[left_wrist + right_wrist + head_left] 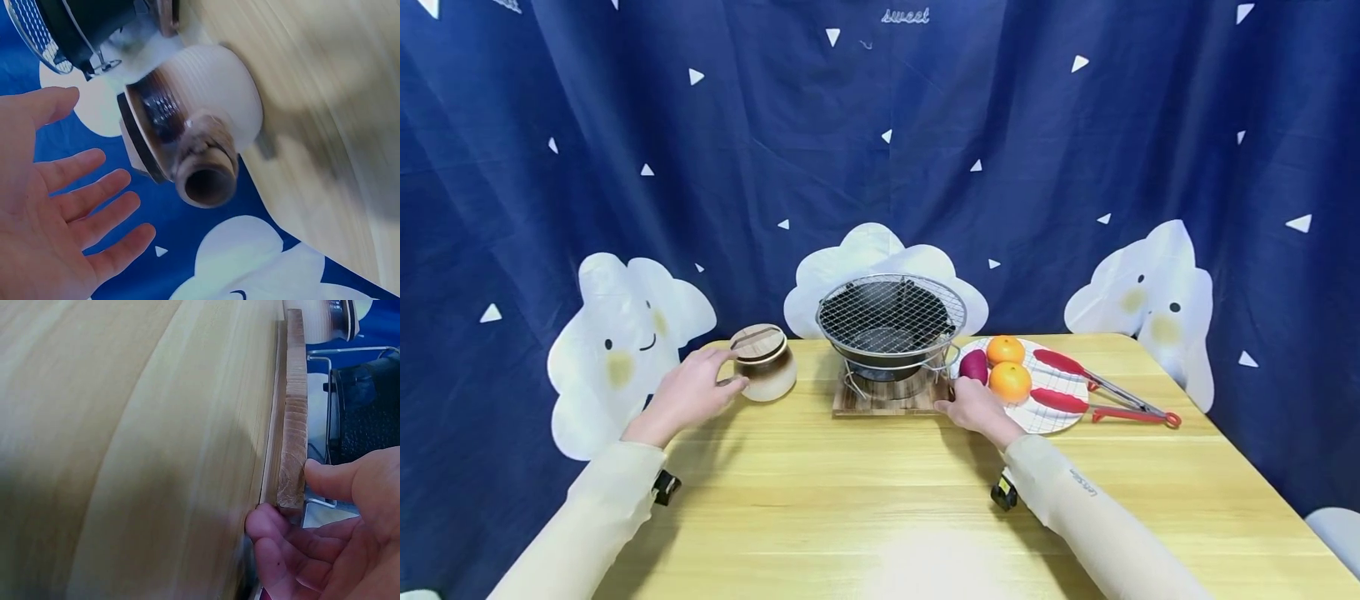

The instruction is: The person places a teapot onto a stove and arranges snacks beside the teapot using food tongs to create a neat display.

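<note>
In the head view my left hand (696, 392) is beside a lidded ceramic pot (772, 379), brown above and cream below, with a wooden lid (757, 342). The left wrist view shows this hand with spread fingers and nothing in them, the pot's stubby hollow handle (206, 178) pointing toward the camera. My right hand (976, 407) pinches the near right corner of a wooden board (294, 425), thumb on top and fingers at the edge below. On that board stands a round black tabletop grill (891, 321) with a wire mesh top and wire legs.
Right of the grill, a white checked plate (1047, 425) holds two oranges (1010, 382) and a round purple item (973, 365). Red-tipped tongs (1131, 412) lie across the plate's right rim onto the wooden table (820, 492). A blue curtain (760, 150) hangs behind.
</note>
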The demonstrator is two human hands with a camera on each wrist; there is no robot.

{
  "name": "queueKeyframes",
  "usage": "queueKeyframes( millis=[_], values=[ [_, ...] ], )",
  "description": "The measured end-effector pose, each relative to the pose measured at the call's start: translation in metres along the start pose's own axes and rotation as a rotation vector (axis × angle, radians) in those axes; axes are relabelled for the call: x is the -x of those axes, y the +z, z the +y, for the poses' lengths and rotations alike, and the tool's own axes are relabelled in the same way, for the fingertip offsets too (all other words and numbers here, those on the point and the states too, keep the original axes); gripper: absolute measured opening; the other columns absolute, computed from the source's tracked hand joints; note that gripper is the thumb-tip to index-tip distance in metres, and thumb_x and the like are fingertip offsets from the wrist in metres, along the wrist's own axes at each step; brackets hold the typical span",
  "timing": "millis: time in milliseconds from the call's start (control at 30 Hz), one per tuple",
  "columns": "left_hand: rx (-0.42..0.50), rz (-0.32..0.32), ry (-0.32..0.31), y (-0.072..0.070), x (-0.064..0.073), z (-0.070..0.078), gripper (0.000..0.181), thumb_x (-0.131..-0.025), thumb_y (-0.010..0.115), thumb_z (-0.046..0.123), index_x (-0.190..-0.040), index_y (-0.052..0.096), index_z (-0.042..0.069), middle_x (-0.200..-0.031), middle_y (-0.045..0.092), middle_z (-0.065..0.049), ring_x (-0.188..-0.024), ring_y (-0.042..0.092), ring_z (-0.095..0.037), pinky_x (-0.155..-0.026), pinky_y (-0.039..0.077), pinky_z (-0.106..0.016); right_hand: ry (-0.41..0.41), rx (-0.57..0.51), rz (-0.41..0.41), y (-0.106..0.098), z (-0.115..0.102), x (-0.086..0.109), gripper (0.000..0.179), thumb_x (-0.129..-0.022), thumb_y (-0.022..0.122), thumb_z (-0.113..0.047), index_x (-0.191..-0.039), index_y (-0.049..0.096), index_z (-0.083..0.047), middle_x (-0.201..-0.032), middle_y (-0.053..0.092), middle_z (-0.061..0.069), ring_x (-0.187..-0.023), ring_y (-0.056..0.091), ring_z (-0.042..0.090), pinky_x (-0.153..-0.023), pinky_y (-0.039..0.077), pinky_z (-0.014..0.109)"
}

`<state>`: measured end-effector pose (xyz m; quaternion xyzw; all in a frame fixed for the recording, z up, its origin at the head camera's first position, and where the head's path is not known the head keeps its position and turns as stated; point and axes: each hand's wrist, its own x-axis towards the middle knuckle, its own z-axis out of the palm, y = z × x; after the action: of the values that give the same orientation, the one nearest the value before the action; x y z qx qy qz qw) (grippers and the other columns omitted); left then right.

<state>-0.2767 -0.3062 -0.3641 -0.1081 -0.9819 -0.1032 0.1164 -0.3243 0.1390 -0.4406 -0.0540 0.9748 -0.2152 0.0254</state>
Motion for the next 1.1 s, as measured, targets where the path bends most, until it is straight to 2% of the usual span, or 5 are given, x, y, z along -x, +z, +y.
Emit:
queueKeyframes(
  millis=[300, 567, 833, 1000, 1100],
  values=[
    [0.037, -0.042, -0.089, 0.002, -0.001, -0.018, 0.074, -0.094, 0.060, 0.058, -0.142, 0.053, 0.002, -0.148, 0.048, -0.024, -0.136, 0.044, -0.046, -0.098, 0.043, -0.070, 0.004, 0.003, -0.011, 0.002, 0.001, 0.000, 0.033, -0.089, 0.074, -0.042, -0.087, 0.068, -0.010, -0.088, 0.069, 0.011, -0.073, 0.060, 0.024, -0.067, 0.052, 0.041],
    [0.038, -0.048, -0.109, 0.002, -0.002, -0.027, 0.073, -0.095, 0.059, 0.057, -0.139, 0.054, 0.000, -0.140, 0.055, -0.027, -0.128, 0.051, -0.047, -0.095, 0.046, -0.068, -0.020, -0.010, 0.017, 0.002, 0.004, -0.001, 0.033, -0.088, 0.075, -0.041, -0.083, 0.066, -0.009, -0.081, 0.064, 0.010, -0.070, 0.058, 0.025, -0.062, 0.048, 0.038],
    [0.132, -0.138, -0.136, 0.012, -0.009, -0.039, 0.084, -0.093, 0.055, 0.066, -0.141, 0.051, -0.002, -0.138, 0.057, -0.028, -0.125, 0.055, -0.048, -0.098, 0.046, -0.063, -0.013, -0.008, 0.009, -0.002, 0.006, 0.000, 0.033, -0.089, 0.074, -0.041, -0.081, 0.065, -0.010, -0.080, 0.064, 0.010, -0.071, 0.058, 0.026, -0.061, 0.047, 0.036],
    [0.185, -0.180, -0.164, 0.018, -0.007, -0.050, 0.084, -0.094, 0.053, 0.067, -0.140, 0.050, -0.004, -0.133, 0.060, -0.030, -0.121, 0.057, -0.048, -0.096, 0.048, -0.060, -0.015, -0.007, -0.005, -0.001, 0.004, -0.002, 0.034, -0.089, 0.074, -0.041, -0.080, 0.064, -0.010, -0.079, 0.064, 0.009, -0.070, 0.058, 0.025, -0.061, 0.047, 0.036],
    [0.193, -0.192, -0.158, 0.022, -0.005, -0.055, 0.081, -0.096, 0.052, 0.064, -0.138, 0.051, -0.005, -0.128, 0.063, -0.029, -0.117, 0.060, -0.047, -0.094, 0.050, -0.058, -0.014, -0.003, -0.010, 0.001, 0.004, -0.003, 0.034, -0.089, 0.074, -0.042, -0.079, 0.064, -0.011, -0.078, 0.064, 0.009, -0.069, 0.058, 0.025, -0.060, 0.047, 0.036]
  ],
)
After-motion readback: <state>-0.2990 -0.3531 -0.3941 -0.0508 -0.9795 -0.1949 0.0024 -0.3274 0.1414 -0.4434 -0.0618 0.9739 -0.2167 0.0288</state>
